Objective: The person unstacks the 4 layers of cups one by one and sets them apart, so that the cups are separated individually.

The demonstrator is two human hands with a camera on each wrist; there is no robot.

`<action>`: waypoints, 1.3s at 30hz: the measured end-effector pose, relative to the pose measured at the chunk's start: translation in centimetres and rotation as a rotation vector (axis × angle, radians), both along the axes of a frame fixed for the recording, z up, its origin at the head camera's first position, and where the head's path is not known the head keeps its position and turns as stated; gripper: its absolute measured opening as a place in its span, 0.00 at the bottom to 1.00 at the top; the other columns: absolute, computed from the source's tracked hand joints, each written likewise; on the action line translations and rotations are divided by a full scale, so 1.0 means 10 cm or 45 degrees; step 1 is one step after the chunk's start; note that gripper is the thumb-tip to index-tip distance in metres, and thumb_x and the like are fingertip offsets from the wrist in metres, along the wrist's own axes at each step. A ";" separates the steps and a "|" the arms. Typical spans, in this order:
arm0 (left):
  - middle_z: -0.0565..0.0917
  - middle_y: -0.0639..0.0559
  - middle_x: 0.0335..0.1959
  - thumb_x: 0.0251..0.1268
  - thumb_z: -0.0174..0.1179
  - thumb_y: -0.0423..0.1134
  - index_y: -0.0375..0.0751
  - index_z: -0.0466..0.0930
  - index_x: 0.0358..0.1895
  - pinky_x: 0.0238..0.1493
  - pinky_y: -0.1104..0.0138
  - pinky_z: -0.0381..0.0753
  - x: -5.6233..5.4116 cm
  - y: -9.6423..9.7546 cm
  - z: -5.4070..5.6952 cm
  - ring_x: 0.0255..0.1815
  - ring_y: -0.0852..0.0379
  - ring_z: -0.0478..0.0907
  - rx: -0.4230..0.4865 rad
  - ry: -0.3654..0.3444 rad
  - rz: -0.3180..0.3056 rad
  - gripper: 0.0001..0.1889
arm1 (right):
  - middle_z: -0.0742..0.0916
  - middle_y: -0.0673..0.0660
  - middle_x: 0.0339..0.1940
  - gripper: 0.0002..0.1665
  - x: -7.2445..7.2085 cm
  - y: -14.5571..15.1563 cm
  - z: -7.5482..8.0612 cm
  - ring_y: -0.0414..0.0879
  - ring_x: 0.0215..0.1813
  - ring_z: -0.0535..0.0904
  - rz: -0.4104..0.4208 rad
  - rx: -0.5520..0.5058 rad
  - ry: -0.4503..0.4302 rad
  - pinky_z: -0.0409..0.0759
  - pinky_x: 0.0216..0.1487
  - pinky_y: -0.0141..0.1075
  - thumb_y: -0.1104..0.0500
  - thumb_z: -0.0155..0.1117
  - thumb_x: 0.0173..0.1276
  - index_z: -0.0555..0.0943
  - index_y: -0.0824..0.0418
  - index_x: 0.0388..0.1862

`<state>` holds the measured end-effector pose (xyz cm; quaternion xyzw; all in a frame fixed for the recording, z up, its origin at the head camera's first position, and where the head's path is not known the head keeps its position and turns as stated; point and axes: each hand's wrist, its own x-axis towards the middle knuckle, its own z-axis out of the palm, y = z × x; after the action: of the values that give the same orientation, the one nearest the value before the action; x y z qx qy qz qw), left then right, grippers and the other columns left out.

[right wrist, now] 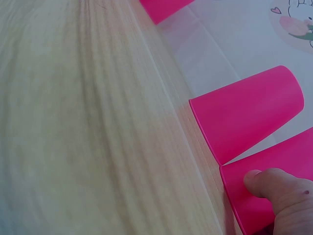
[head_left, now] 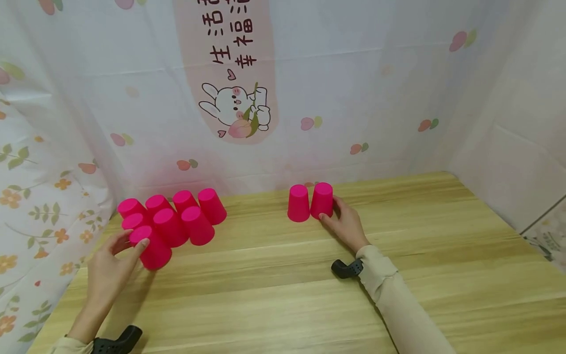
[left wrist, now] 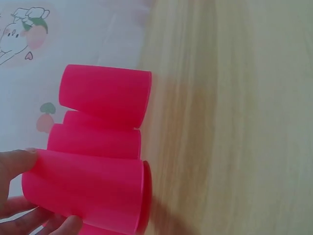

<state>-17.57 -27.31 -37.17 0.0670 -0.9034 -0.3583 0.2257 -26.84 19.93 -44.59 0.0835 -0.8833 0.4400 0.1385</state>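
Observation:
At the left of the head view, several upside-down pink plastic cups (head_left: 170, 227) stand close together in rows. My left hand (head_left: 109, 268) holds the nearest pink cup (head_left: 152, 249) of this group, thumb on one side and fingers on the other. The left wrist view shows that cup (left wrist: 85, 188) large, with other cups behind it. Farther right, two more inverted cups stand side by side near the back edge. My right hand (head_left: 347, 223) grips the right one (head_left: 322, 199), thumb across its front; its left neighbour (head_left: 298, 202) meets it at the rim in the right wrist view.
A light wood-grain table (head_left: 247, 290) lies under everything. Behind it hangs a white printed curtain (head_left: 331, 88) with a rabbit drawing, close to the back cups. A flowered cloth (head_left: 40, 216) borders the left side. Black wrist mounts (head_left: 347, 269) sit on both wrists.

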 end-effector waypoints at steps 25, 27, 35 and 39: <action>0.79 0.39 0.46 0.51 0.67 0.39 0.30 0.80 0.45 0.44 0.80 0.69 -0.21 0.71 0.35 0.47 0.49 0.73 -0.212 0.783 -0.562 0.19 | 0.75 0.68 0.60 0.37 0.02 -0.03 0.01 0.60 0.61 0.70 -0.015 0.004 0.001 0.68 0.61 0.49 0.58 0.65 0.60 0.65 0.72 0.64; 0.79 0.40 0.46 0.49 0.68 0.34 0.31 0.79 0.46 0.46 0.78 0.70 -0.28 0.88 0.36 0.47 0.46 0.73 -0.252 0.739 -0.657 0.19 | 0.75 0.68 0.60 0.37 0.01 -0.04 0.00 0.60 0.61 0.70 -0.010 0.004 -0.002 0.67 0.61 0.49 0.57 0.65 0.60 0.65 0.72 0.64; 0.79 0.43 0.46 0.54 0.65 0.31 0.33 0.78 0.47 0.44 0.57 0.77 -0.73 1.66 0.34 0.47 0.47 0.74 -0.315 0.452 -0.887 0.16 | 0.75 0.67 0.60 0.37 0.01 0.00 -0.01 0.60 0.61 0.70 -0.034 0.035 -0.006 0.67 0.61 0.51 0.56 0.65 0.60 0.65 0.70 0.65; 0.79 0.41 0.47 0.57 0.62 0.32 0.32 0.77 0.49 0.42 0.56 0.79 -0.91 2.01 0.26 0.47 0.45 0.74 -0.186 0.277 -0.919 0.16 | 0.75 0.68 0.59 0.37 0.01 -0.02 -0.01 0.60 0.61 0.70 -0.019 0.010 0.001 0.67 0.61 0.50 0.57 0.65 0.60 0.65 0.71 0.64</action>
<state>-26.64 -7.26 -34.61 -0.3100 -0.8628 -0.3545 0.1836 -26.69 19.72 -44.65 0.0776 -0.8856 0.4353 0.1420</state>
